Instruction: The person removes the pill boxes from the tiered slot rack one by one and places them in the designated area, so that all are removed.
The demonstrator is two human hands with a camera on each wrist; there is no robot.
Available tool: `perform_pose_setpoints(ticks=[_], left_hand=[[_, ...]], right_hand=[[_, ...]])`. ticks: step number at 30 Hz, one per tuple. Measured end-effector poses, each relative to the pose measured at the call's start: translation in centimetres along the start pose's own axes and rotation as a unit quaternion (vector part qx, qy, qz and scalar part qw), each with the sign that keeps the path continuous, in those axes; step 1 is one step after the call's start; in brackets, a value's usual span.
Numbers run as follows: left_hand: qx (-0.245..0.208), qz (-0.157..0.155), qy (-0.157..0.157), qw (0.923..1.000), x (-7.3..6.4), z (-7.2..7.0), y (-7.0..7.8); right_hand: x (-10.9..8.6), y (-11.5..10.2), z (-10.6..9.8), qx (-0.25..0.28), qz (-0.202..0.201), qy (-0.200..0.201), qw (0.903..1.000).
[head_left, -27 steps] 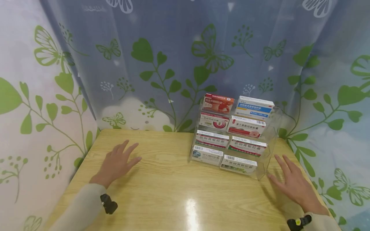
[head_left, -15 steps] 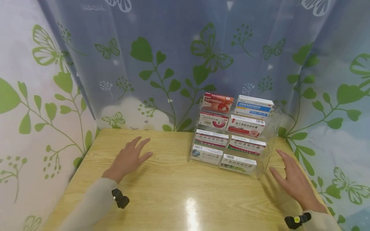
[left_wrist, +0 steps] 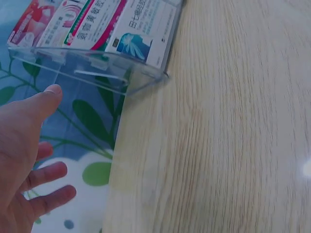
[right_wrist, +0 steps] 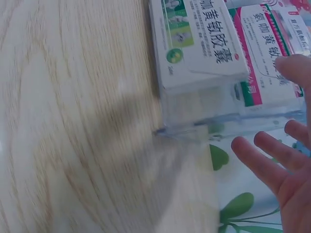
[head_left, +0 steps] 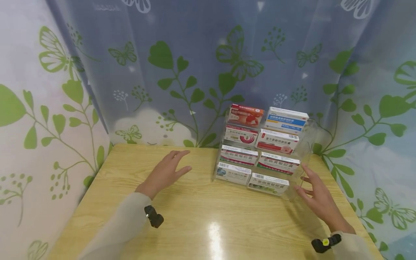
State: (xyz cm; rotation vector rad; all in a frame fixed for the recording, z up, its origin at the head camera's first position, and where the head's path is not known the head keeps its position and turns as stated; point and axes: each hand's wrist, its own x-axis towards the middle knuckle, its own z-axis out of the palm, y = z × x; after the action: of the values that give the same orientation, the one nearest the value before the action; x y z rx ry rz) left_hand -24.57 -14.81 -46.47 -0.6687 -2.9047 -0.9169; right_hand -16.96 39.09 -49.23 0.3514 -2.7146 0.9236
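Note:
A clear tiered display stand holds several medicine boxes in two columns. The bottom row has a white box with a blue picture and a white-and-green box. My right hand is at the stand's right side, thumb toward the front and fingers by the side panel. In the right wrist view its thumb overlaps a pink-and-green box, and the fingers spread outside the panel. My left hand is held over the table left of the stand, apart from it, fingers loosely extended.
The stand rests on a light wood table, toward the back right. A patterned curtain with green leaves and butterflies hangs behind the table and along both sides. Each wrist wears a black strap with a small camera.
My left hand has moved right, toward the stand. The right hand has shifted slightly left, its fingertips now at the stand's right edge. The stand and boxes have stayed in place.

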Motion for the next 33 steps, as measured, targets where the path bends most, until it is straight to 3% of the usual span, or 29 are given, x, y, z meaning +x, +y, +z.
perform_pose_setpoints(ticks=[5, 11, 18, 23, 26, 33], left_hand=[[-0.005, 0.026, -0.001, 0.9997, 1.4, 0.9, 1.7], [-0.026, 0.054, -0.003, 0.9982, 3.0, 2.3, 3.9], [-0.042, 0.101, -0.004, 0.9941, 4.5, 3.9, 5.8], [-0.048, 0.101, -0.029, 0.9933, 5.3, 4.9, 6.8], [-0.042, 0.104, -0.04, 0.9929, 5.7, 5.4, 7.2], [0.025, 0.121, -0.043, 0.9914, 6.3, 6.2, 7.8]], right_hand=[[0.1, 0.1, 0.6, 0.017, 0.01, 0.0, 0.9998], [-0.2, 0.7, 1.0, 0.022, 0.018, 0.027, 0.9993], [-0.2, 1.3, 1.5, 0.069, 0.016, 0.031, 0.997], [-0.3, 1.4, 1.9, 0.092, 0.017, 0.031, 0.9951], [-0.3, 1.4, 2.0, 0.095, 0.019, 0.031, 0.9948], [-0.3, 1.6, 2.0, 0.087, 0.018, 0.031, 0.9956]])
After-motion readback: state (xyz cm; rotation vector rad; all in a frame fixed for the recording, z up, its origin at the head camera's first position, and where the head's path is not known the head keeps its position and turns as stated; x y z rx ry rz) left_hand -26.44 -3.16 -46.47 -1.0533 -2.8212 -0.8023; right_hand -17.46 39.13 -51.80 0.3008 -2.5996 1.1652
